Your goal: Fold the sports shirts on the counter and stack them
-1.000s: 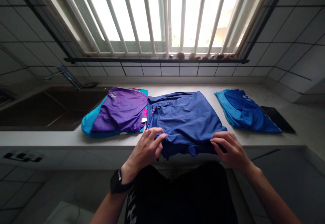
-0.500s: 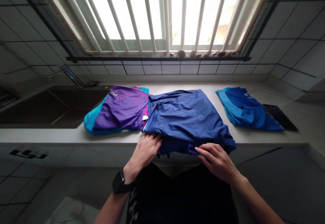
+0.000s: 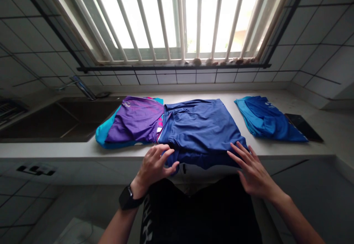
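Note:
A navy blue garment point(image 3: 203, 126) lies on the counter in front of me, its lower part hanging over the front edge. At its lower left corner is my left hand point(image 3: 156, 163), thumb and fingers apart, with nothing gripped. My right hand point(image 3: 250, 166) is spread at the lower right corner, fingertips on or just over the cloth; I cannot tell if they press. To the left, a purple shirt point(image 3: 135, 120) lies folded on top of a turquoise garment point(image 3: 105, 131), and its right side meets the navy cloth.
A folded blue garment point(image 3: 268, 120) lies at the right, partly over a dark flat object point(image 3: 306, 128). The sink point(image 3: 69, 120) with its faucet point(image 3: 83, 87) is at the left. Behind the white counter point(image 3: 199, 94) is a barred window point(image 3: 181, 19).
My right hand has moved right and its fingers have spread. The left hand has come out from the cloth's edge and opened. The garment's lower right corner has drawn inward.

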The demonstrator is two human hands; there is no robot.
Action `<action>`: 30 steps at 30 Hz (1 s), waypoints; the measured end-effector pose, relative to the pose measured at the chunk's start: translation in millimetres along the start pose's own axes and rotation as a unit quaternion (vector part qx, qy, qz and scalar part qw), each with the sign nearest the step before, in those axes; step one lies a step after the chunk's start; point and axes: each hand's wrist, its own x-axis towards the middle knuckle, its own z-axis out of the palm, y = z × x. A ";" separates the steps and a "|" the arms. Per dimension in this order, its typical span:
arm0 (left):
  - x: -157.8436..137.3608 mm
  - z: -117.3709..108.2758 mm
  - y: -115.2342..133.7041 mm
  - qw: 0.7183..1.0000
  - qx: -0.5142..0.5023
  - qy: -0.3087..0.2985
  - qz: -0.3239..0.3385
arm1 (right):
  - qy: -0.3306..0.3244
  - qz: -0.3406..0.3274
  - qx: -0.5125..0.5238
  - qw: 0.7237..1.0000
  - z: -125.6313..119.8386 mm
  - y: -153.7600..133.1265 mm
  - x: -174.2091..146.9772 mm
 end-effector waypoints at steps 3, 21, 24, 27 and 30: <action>-10.8 9.2 -2.8 0.994 0.025 -0.029 0.098 | -0.061 -0.006 -0.052 0.997 2.5 23.9 -10.2; 58.2 -57.2 -24.0 0.954 -0.268 0.042 -0.131 | 0.041 0.068 0.164 0.983 -89.0 35.6 81.4; 105.6 -57.4 -38.4 0.954 -0.219 0.065 -0.196 | 0.005 0.167 0.098 0.981 -84.1 58.7 140.3; 136.5 -39.3 -41.5 0.956 -0.075 0.128 -0.254 | 0.024 0.238 -0.026 0.971 -57.4 58.5 179.2; 138.0 -12.6 -28.5 0.979 0.014 0.094 -0.181 | -0.020 0.190 -0.029 0.981 -24.2 36.2 184.0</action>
